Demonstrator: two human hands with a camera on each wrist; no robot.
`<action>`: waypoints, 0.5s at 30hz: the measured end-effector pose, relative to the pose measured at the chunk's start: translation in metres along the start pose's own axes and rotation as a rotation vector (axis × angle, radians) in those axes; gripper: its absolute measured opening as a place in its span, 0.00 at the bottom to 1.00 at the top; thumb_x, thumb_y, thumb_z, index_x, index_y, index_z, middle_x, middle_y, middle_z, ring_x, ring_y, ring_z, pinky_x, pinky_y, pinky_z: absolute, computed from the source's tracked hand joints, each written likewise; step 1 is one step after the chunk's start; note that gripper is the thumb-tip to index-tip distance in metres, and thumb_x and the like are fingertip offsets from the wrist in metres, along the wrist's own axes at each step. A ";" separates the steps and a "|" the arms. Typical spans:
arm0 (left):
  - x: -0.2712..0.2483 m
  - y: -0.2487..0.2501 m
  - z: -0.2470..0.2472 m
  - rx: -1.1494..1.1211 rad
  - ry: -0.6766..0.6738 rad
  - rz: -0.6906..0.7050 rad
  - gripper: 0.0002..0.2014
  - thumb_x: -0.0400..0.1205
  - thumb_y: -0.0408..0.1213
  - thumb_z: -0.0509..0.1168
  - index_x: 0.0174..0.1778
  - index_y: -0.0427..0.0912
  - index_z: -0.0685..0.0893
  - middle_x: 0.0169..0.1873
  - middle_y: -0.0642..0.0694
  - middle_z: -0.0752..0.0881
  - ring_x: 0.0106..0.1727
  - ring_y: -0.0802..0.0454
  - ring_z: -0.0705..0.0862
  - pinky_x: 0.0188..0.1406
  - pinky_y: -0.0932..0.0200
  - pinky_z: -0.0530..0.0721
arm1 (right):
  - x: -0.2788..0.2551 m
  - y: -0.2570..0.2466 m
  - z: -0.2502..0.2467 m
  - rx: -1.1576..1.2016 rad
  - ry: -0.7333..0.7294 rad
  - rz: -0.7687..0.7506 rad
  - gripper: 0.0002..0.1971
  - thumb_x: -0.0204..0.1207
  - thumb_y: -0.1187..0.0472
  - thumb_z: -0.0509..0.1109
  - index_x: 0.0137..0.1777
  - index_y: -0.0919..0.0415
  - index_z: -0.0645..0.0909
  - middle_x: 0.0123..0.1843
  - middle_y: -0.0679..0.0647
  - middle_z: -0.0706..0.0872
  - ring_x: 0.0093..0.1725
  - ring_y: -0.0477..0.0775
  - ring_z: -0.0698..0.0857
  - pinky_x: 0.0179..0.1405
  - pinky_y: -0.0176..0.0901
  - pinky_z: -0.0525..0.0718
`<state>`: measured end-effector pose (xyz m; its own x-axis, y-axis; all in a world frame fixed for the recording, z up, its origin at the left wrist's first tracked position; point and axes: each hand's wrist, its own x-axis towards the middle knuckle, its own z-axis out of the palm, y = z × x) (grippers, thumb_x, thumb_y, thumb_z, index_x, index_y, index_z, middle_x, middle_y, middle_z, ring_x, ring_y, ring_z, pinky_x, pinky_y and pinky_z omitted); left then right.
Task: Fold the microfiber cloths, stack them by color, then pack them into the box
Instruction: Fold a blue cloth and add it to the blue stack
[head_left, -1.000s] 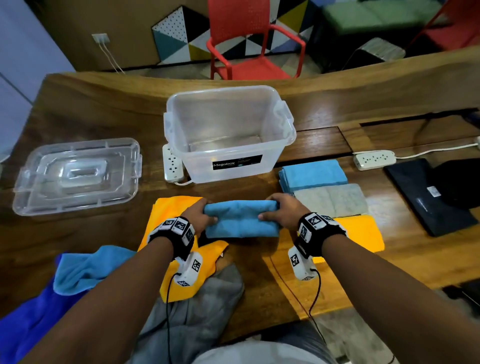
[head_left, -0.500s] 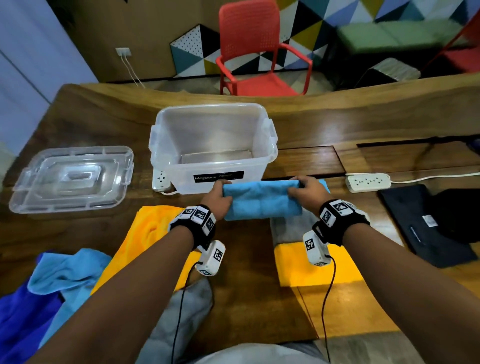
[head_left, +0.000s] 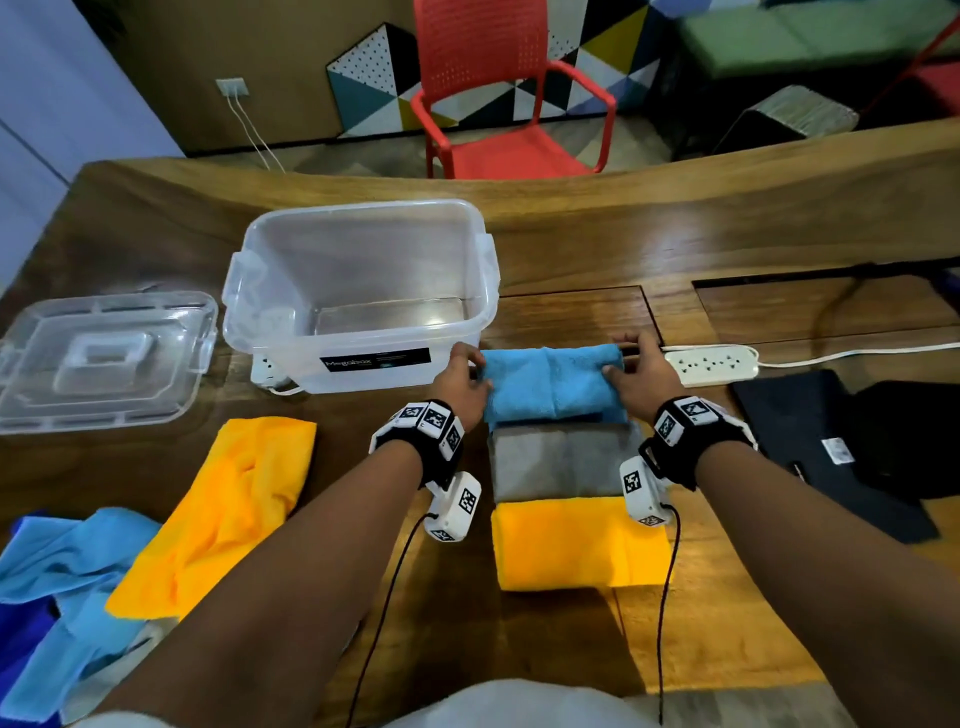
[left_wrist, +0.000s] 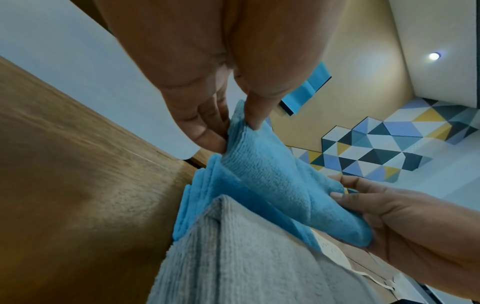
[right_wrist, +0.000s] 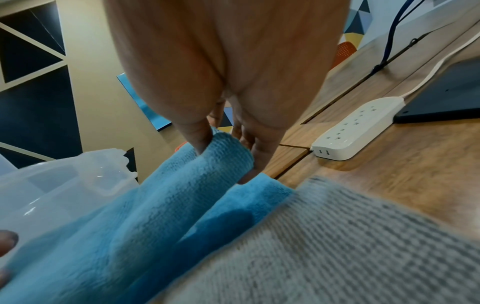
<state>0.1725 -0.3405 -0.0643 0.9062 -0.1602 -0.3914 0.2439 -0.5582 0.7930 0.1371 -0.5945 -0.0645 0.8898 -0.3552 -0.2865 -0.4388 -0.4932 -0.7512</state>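
The folded blue cloth (head_left: 550, 382) has moved to 12 o'clock over the blue stack (left_wrist: 197, 197), pinched by left hand (head_left: 460, 384) and right hand (head_left: 641, 382); box (head_left: 358, 364) unpacked, loose cloths (head_left: 218, 514) remain.

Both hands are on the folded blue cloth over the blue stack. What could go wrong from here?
1. The folded blue cloth is only pinched at its ends by the left hand and right hand; its middle may sag and unfold on release.
2. It sits askew over the blue stack, so it may land overhanging the grey stack.
3. The power strip lies close beside the right hand and might get nudged.
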 end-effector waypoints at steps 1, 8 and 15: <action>0.002 0.000 0.004 0.017 -0.006 0.005 0.14 0.82 0.31 0.62 0.52 0.56 0.70 0.52 0.40 0.86 0.49 0.41 0.87 0.51 0.42 0.88 | 0.001 0.003 -0.001 -0.021 0.023 -0.002 0.20 0.80 0.61 0.72 0.67 0.46 0.72 0.55 0.52 0.86 0.52 0.59 0.87 0.56 0.56 0.86; 0.007 -0.005 0.025 0.059 -0.016 -0.020 0.16 0.81 0.26 0.62 0.60 0.49 0.77 0.58 0.41 0.84 0.53 0.42 0.85 0.53 0.44 0.87 | 0.004 0.013 -0.002 -0.242 0.027 0.014 0.13 0.81 0.60 0.71 0.63 0.54 0.75 0.40 0.44 0.74 0.47 0.60 0.82 0.45 0.45 0.76; 0.005 -0.005 0.026 0.325 0.051 0.020 0.17 0.83 0.32 0.60 0.68 0.46 0.75 0.70 0.41 0.69 0.61 0.40 0.81 0.67 0.48 0.80 | 0.005 0.017 0.004 -0.366 0.022 -0.131 0.14 0.79 0.61 0.71 0.63 0.59 0.78 0.66 0.62 0.80 0.66 0.65 0.79 0.66 0.51 0.75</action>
<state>0.1674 -0.3600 -0.0822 0.9276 -0.1375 -0.3473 0.1106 -0.7872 0.6068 0.1343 -0.6012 -0.0809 0.9400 -0.2855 -0.1868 -0.3412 -0.7848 -0.5173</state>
